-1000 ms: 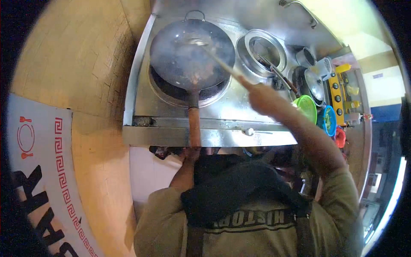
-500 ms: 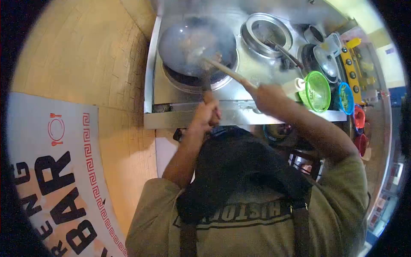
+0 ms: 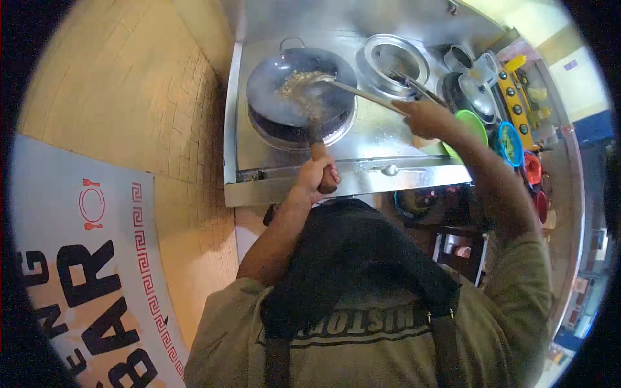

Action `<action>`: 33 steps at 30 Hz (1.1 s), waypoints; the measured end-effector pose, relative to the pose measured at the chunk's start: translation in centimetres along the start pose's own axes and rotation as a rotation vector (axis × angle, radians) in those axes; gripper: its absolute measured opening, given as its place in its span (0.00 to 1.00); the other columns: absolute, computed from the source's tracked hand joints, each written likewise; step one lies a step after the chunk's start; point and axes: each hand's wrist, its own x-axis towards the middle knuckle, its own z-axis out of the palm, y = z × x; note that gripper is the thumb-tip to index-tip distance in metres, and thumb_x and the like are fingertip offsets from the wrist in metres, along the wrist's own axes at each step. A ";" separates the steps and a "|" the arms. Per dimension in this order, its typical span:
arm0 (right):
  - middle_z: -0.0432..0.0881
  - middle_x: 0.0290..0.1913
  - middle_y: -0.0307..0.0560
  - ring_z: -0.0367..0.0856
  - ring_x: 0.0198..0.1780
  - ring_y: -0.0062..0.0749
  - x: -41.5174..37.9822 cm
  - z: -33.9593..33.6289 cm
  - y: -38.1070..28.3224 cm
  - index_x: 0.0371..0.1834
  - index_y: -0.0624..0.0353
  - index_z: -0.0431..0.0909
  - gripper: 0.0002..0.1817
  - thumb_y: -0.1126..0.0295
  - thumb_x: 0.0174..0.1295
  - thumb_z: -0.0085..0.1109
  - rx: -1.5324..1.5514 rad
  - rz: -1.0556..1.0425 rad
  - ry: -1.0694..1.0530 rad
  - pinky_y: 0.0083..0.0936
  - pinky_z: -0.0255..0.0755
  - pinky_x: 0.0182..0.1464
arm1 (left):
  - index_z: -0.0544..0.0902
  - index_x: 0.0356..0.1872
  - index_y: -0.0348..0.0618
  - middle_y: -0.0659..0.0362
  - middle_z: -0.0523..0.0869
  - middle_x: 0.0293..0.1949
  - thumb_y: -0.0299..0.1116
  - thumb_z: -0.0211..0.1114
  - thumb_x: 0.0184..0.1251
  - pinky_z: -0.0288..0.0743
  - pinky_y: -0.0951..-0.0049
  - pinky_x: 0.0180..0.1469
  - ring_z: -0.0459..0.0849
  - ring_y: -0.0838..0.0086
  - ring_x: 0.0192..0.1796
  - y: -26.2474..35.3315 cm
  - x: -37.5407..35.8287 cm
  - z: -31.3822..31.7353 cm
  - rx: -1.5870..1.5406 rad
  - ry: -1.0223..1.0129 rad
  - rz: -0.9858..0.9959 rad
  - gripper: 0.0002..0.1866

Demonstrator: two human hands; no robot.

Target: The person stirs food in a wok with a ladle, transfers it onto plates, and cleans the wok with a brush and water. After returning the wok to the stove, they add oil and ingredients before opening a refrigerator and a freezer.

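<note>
My left hand (image 3: 317,174) is closed around the wooden handle of a dark wok (image 3: 265,97), which sits on the burner ring at the left of the stove. Steam hangs over the wok, and small browned bits of food (image 3: 299,84) lie inside it. In my right hand (image 3: 428,120), the fingers wrap the end of a long-handled wok ladle (image 3: 369,97). The ladle's metal head rests among the food, partly blurred, near the wok's right side.
To the right of the wok stands a metal ring-topped pot (image 3: 396,45) with a utensil leaning in it. Farther right are a lidded pan (image 3: 479,97), a green basket (image 3: 475,123) and a blue basket (image 3: 511,143). A tiled wall (image 3: 187,110) borders the left.
My right hand has moved up and to the right, drawing the ladle head to the right inside the wok. The wok looks less tilted, and its far loop handle now shows.
</note>
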 end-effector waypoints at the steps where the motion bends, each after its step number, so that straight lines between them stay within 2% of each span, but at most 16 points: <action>1: 0.81 0.45 0.64 0.82 0.45 0.53 0.5 1.5 -0.2 0.70 0.46 0.62 0.30 0.68 0.62 0.53 0.066 0.000 0.044 0.42 0.75 0.48 | 0.73 0.29 0.42 0.60 0.74 0.24 0.30 0.61 0.63 0.76 0.68 0.26 0.75 0.75 0.22 0.2 -0.1 -0.3 -0.028 0.012 0.014 0.06; 4: 0.80 0.39 0.70 0.81 0.43 0.62 1.8 6.3 -2.2 0.65 0.56 0.64 0.26 0.67 0.62 0.48 0.389 -0.024 0.280 0.49 0.74 0.48 | 0.73 0.29 0.39 0.59 0.73 0.21 0.28 0.61 0.62 0.76 0.66 0.25 0.76 0.72 0.22 -0.2 -0.3 -0.7 -0.101 0.034 0.066 0.07; 5: 0.80 0.39 0.70 0.80 0.42 0.63 2.2 7.0 -4.2 0.63 0.61 0.65 0.25 0.67 0.62 0.48 0.451 0.117 0.255 0.48 0.74 0.47 | 0.73 0.29 0.39 0.59 0.73 0.21 0.28 0.61 0.62 0.76 0.67 0.25 0.76 0.72 0.22 -0.4 -0.3 -1.0 -0.088 0.032 0.072 0.07; 6: 0.80 0.38 0.70 0.81 0.42 0.62 2.5 6.8 -6.0 0.64 0.59 0.65 0.25 0.67 0.63 0.47 0.516 0.092 0.258 0.47 0.74 0.47 | 0.72 0.29 0.39 0.59 0.73 0.22 0.28 0.61 0.62 0.76 0.67 0.25 0.76 0.72 0.23 -0.4 -0.1 -1.0 -0.072 0.022 0.083 0.07; 11: 0.81 0.37 0.69 0.81 0.41 0.62 0.6 3.2 -8.8 0.66 0.55 0.66 0.26 0.67 0.62 0.48 0.927 0.164 -0.120 0.47 0.73 0.47 | 0.73 0.31 0.44 0.63 0.75 0.24 0.32 0.61 0.66 0.76 0.70 0.24 0.75 0.77 0.22 0.2 0.6 -1.8 0.000 0.020 0.082 0.07; 14: 0.82 0.35 0.66 0.83 0.38 0.57 1.0 4.1 -8.8 0.66 0.53 0.66 0.26 0.69 0.62 0.46 0.404 -0.154 0.153 0.47 0.75 0.42 | 0.73 0.32 0.45 0.63 0.75 0.23 0.33 0.61 0.66 0.76 0.70 0.24 0.75 0.77 0.22 -0.6 0.9 -2.7 -0.004 -0.016 0.054 0.07; 18: 0.83 0.31 0.61 0.84 0.31 0.52 -1.0 2.2 -7.8 0.73 0.48 0.55 0.32 0.73 0.62 0.45 -0.132 -0.017 0.045 0.44 0.78 0.36 | 0.73 0.30 0.41 0.61 0.74 0.23 0.29 0.63 0.62 0.76 0.67 0.24 0.76 0.72 0.22 -0.2 0.6 -2.7 -0.119 -0.021 0.023 0.07; 19: 0.82 0.29 0.58 0.84 0.30 0.51 0.3 3.3 -7.1 0.73 0.52 0.54 0.34 0.75 0.60 0.46 -0.065 -0.077 0.172 0.43 0.77 0.31 | 0.73 0.29 0.42 0.61 0.74 0.23 0.30 0.63 0.61 0.76 0.67 0.25 0.76 0.71 0.22 -0.4 0.4 -2.9 -0.126 -0.023 0.008 0.08; 23: 0.81 0.25 0.58 0.82 0.24 0.48 6.2 5.4 -9.8 0.71 0.54 0.56 0.32 0.76 0.61 0.46 0.087 -0.077 0.175 0.42 0.76 0.28 | 0.74 0.26 0.44 0.60 0.76 0.21 0.34 0.64 0.60 0.76 0.65 0.26 0.78 0.69 0.23 0.9 0.8 -3.3 -0.073 -0.013 -0.149 0.09; 24: 0.81 0.25 0.59 0.84 0.27 0.49 3.4 5.1 -10.9 0.63 0.65 0.59 0.23 0.74 0.63 0.44 0.030 -0.167 0.195 0.47 0.75 0.26 | 0.74 0.25 0.44 0.60 0.76 0.21 0.35 0.63 0.60 0.76 0.65 0.26 0.78 0.69 0.23 1.7 0.8 -3.3 -0.041 0.002 -0.216 0.10; 26: 0.80 0.22 0.55 0.82 0.24 0.45 -3.2 4.3 -12.3 0.71 0.59 0.56 0.32 0.75 0.60 0.47 -0.084 -0.143 0.111 0.40 0.74 0.23 | 0.73 0.20 0.46 0.59 0.74 0.16 0.39 0.62 0.61 0.73 0.68 0.22 0.76 0.69 0.18 2.0 0.6 -2.9 0.114 0.080 -0.179 0.13; 27: 0.79 0.22 0.55 0.82 0.24 0.44 -4.7 5.7 -11.6 0.70 0.63 0.56 0.32 0.74 0.60 0.48 -0.069 -0.154 0.167 0.41 0.74 0.24 | 0.72 0.19 0.46 0.60 0.73 0.15 0.39 0.61 0.61 0.71 0.69 0.19 0.74 0.69 0.16 1.6 0.7 -3.5 0.201 0.106 -0.135 0.14; 28: 0.79 0.23 0.56 0.82 0.25 0.45 -4.5 6.8 -10.8 0.70 0.60 0.56 0.32 0.74 0.59 0.49 -0.023 -0.144 0.144 0.42 0.74 0.25 | 0.72 0.18 0.46 0.60 0.72 0.13 0.38 0.61 0.62 0.68 0.69 0.17 0.72 0.70 0.14 1.3 1.0 -3.6 0.300 0.118 -0.094 0.14; 30: 0.80 0.26 0.56 0.82 0.27 0.46 -2.9 7.6 -7.9 0.71 0.54 0.56 0.33 0.73 0.59 0.50 0.070 -0.062 0.157 0.43 0.75 0.28 | 0.69 0.16 0.49 0.62 0.69 0.12 0.37 0.58 0.64 0.60 0.71 0.13 0.67 0.73 0.11 1.7 -0.5 -4.4 0.210 -0.142 -0.127 0.16; 32: 0.81 0.34 0.59 0.82 0.28 0.47 -4.7 7.7 -6.0 0.73 0.42 0.55 0.36 0.73 0.58 0.50 0.146 -0.018 0.235 0.42 0.76 0.30 | 0.67 0.17 0.51 0.64 0.68 0.12 0.34 0.56 0.66 0.59 0.73 0.14 0.67 0.77 0.13 -0.1 -4.4 -3.7 0.524 0.031 0.044 0.16; 33: 0.80 0.37 0.60 0.82 0.29 0.48 -7.0 7.9 -5.3 0.73 0.37 0.55 0.37 0.73 0.58 0.51 0.200 0.050 0.254 0.42 0.76 0.31 | 0.69 0.20 0.49 0.64 0.68 0.13 0.35 0.57 0.66 0.62 0.74 0.15 0.68 0.77 0.14 -0.6 -6.9 -2.7 0.482 -0.092 -0.002 0.13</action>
